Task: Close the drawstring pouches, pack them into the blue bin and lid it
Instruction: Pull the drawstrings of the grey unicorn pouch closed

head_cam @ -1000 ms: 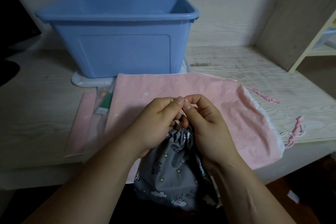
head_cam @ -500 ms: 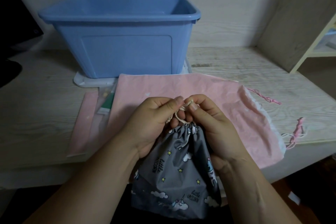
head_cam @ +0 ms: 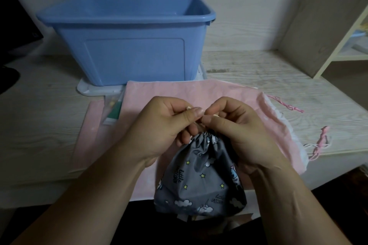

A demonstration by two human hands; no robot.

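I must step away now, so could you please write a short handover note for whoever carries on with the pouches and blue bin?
Hands: left hand and right hand pinch the cord at the gathered mouth of the grey pouch.
Things: it hangs at the table edge; large pink pouch lies flat on it, cords loose; blue bin stands behind on a white lid.
Done: grey pouch cinched.
Left: finish its cord, close the pink pouch, pack the pouches, lid the bin.
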